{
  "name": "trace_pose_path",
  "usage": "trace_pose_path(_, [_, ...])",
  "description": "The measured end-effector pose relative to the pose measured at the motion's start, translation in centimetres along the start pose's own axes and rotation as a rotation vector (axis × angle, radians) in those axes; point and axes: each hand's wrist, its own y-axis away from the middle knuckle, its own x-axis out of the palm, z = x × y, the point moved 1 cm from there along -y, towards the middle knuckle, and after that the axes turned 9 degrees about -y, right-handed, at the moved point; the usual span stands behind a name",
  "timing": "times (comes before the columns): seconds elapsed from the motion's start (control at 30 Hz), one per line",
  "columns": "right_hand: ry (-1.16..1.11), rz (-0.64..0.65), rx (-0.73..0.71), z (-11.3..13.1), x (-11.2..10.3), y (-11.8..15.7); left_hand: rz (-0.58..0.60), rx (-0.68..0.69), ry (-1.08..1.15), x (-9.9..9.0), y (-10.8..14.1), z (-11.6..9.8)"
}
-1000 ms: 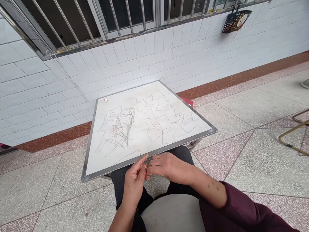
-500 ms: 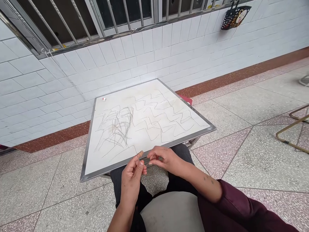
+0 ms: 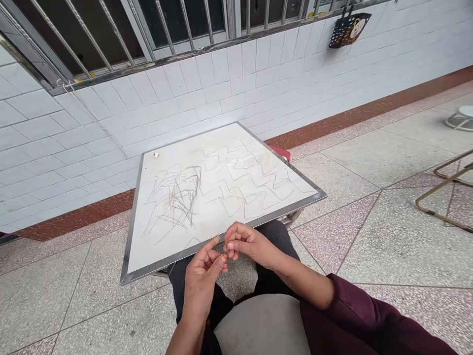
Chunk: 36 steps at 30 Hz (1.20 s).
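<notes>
Over my lap, at the near edge of the white table (image 3: 221, 217), my left hand (image 3: 207, 264) pinches a thin dark wire, its thumb and fingertips together. A bent length of this wire (image 3: 192, 240) runs out to the left over the table's edge. My right hand (image 3: 244, 242) is closed beside the left fingertips, thumb against forefinger; what it grips is too small to make out. Many thin bent wires (image 3: 181, 192) lie tangled on the left of the tabletop, and zigzag wires (image 3: 254, 175) are spread across its right part.
A tiny white and red object (image 3: 156, 155) sits at the table's far left corner. Behind stands a white tiled wall (image 3: 221, 84) with a barred window and a hanging black basket (image 3: 349, 30). Metal chair legs (image 3: 436, 212) and a round stool (image 3: 465, 116) are at the right.
My right thumb and fingers have closed together and moved nearer the left fingertips. The bent wire from my left hand has shifted down and left. The view has moved slightly.
</notes>
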Motion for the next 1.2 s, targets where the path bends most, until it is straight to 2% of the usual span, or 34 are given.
trace_pose_path(0.4, [-0.114, -0.146, 0.009, -0.9, -0.1, 0.3, 0.032, -0.078, 0.050, 0.0, -0.3, 0.4])
trace_pose_path(0.67, [-0.102, -0.139, -0.017, -1.6, 0.0, 0.6, 0.007, -0.075, 0.017, 0.0, -0.1, 0.1])
trace_pose_path(0.77, [0.038, -0.150, -0.022, -0.9, -0.6, 0.4, -0.009, -0.063, -0.036, 0.0, 0.0, 0.2])
trace_pose_path(0.9, [0.582, -0.311, -0.301, 1.6, -0.4, -0.3, -0.009, -0.057, -0.119, 0.4, 0.0, 0.8])
trace_pose_path(0.97, [0.835, -0.241, -0.363, 2.2, 0.6, -0.8, -0.004, -0.043, -0.166, 0.8, -0.2, 1.2])
trace_pose_path(1.03, [0.953, -0.133, -0.351, 1.9, 1.7, -1.4, 0.011, -0.017, -0.232, 1.1, -0.3, 1.7])
trace_pose_path(1.13, [1.002, -0.029, -0.346, 0.8, 2.9, -2.1, 0.029, 0.018, -0.311, 1.4, -0.3, 2.2])
trace_pose_path(1.2, [0.980, -0.027, -0.337, 0.3, 3.1, -2.3, 0.054, 0.045, -0.325, 1.3, -0.4, 2.3])
